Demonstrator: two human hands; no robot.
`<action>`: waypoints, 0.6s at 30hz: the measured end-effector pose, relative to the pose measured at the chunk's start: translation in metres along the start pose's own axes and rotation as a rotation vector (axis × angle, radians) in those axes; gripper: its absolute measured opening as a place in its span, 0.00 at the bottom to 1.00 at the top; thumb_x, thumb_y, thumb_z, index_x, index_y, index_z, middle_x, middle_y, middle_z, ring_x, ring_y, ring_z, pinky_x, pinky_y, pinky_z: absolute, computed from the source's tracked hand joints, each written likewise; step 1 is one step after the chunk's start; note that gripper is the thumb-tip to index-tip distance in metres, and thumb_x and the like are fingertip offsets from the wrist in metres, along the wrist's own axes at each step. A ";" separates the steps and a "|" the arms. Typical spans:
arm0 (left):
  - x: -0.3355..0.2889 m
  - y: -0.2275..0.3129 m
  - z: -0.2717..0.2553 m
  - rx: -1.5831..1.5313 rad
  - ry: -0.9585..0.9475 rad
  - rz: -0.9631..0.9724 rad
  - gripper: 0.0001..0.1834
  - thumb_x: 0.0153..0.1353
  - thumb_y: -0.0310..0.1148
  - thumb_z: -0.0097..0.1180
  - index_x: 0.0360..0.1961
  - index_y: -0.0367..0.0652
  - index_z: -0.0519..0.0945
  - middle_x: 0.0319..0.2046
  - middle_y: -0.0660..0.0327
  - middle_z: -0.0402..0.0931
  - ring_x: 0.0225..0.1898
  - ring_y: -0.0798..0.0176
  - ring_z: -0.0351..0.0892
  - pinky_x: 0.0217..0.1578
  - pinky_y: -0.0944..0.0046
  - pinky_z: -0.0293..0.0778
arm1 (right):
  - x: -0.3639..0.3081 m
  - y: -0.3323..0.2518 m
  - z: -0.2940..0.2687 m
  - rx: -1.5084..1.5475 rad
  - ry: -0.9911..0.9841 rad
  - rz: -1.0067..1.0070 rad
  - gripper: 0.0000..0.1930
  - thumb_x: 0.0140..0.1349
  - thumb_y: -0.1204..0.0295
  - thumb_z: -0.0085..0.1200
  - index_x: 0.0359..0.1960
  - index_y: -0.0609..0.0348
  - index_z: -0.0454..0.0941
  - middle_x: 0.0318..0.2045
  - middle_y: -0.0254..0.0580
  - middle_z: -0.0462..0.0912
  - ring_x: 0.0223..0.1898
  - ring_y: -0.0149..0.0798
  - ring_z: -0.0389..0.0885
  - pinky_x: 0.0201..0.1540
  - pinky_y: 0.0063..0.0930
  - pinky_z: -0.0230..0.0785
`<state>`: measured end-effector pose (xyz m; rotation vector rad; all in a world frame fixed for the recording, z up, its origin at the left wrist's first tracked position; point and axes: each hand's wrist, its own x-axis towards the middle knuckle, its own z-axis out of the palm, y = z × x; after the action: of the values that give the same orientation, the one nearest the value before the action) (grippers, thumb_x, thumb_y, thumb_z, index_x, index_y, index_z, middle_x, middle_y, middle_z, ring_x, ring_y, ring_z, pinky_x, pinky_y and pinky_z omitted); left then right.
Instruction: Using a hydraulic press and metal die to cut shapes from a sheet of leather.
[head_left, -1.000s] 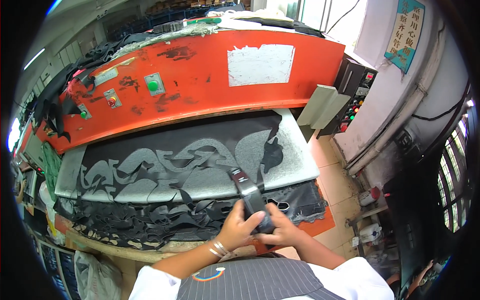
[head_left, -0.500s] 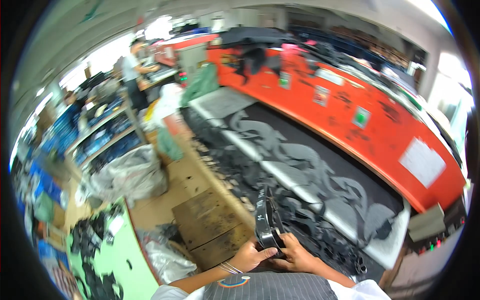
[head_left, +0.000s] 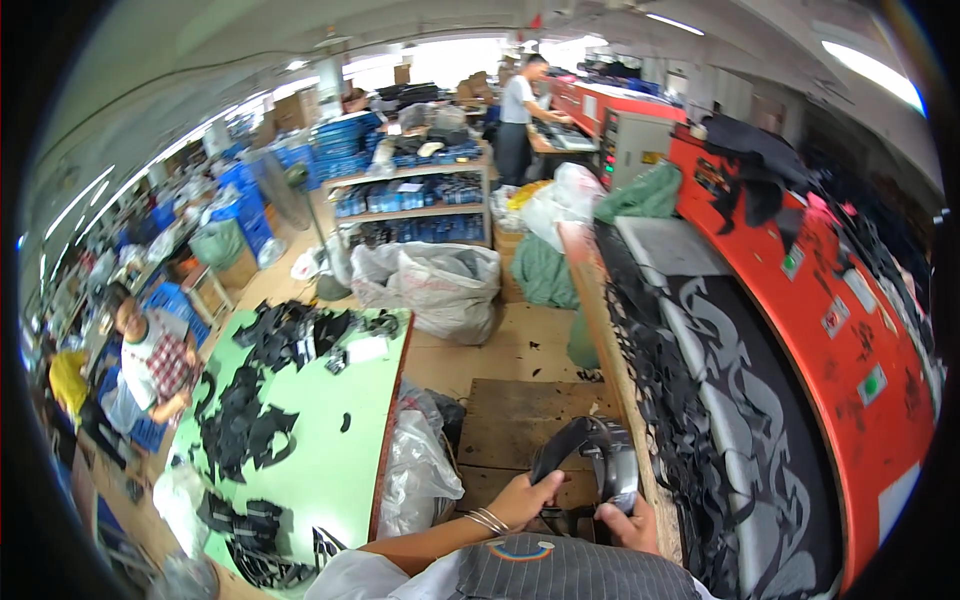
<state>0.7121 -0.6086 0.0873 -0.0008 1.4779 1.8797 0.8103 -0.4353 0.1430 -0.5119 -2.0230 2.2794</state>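
Both my hands are in front of my apron, gripping a dark, curved metal cutting die (head_left: 617,466) that arches between them. My left hand (head_left: 522,503), with bracelets at the wrist, pinches the end of its black left side. My right hand (head_left: 634,526) has its thumb on the shiny lower right end; its other fingers are partly hidden. Whether cut black pieces sit within the arch I cannot tell. Just right of my hands, black cut scraps (head_left: 668,400) lie along a wooden rail (head_left: 612,350), beside the machine bed with dark sheet and grey offcuts (head_left: 745,375).
A red cutting machine (head_left: 850,330) runs along the right. On the left stands a green table (head_left: 335,470) with black cut pieces. Bulging plastic sacks (head_left: 440,285) and a shelf of blue items (head_left: 410,198) are ahead. One person (head_left: 160,355) stands left, another (head_left: 518,110) at the back.
My view has swung left, bringing more of the green table and shelves in. The die, upright before, is now turned and arched between my hands, which are farther apart.
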 end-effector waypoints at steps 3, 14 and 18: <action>-0.020 -0.029 -0.041 -0.205 0.049 -0.009 0.20 0.68 0.47 0.49 0.38 0.38 0.79 0.19 0.69 0.66 0.22 0.74 0.65 0.27 0.68 0.67 | -0.002 0.016 -0.025 0.002 0.005 -0.126 0.11 0.58 0.69 0.58 0.36 0.64 0.74 0.27 0.38 0.79 0.30 0.30 0.75 0.38 0.25 0.66; -0.094 -0.140 -0.048 -0.038 -0.075 -0.056 0.21 0.67 0.51 0.48 0.35 0.43 0.77 0.22 0.71 0.67 0.25 0.72 0.67 0.31 0.69 0.68 | -0.050 -0.033 -0.102 -0.163 -0.094 0.094 0.19 0.63 0.68 0.55 0.53 0.67 0.71 0.35 0.38 0.80 0.33 0.30 0.73 0.35 0.25 0.66; -0.141 -0.265 -0.113 -0.263 0.524 -0.190 0.25 0.63 0.54 0.52 0.43 0.41 0.79 0.34 0.63 0.76 0.33 0.67 0.73 0.39 0.64 0.71 | -0.015 -0.036 -0.130 -0.423 0.375 -0.237 0.09 0.64 0.72 0.52 0.39 0.66 0.77 0.27 0.36 0.79 0.28 0.31 0.73 0.32 0.26 0.64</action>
<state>0.9100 -0.7612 -0.1142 -0.7820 1.4774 1.9871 0.8540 -0.3092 0.1698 -0.6239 -2.2174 1.4935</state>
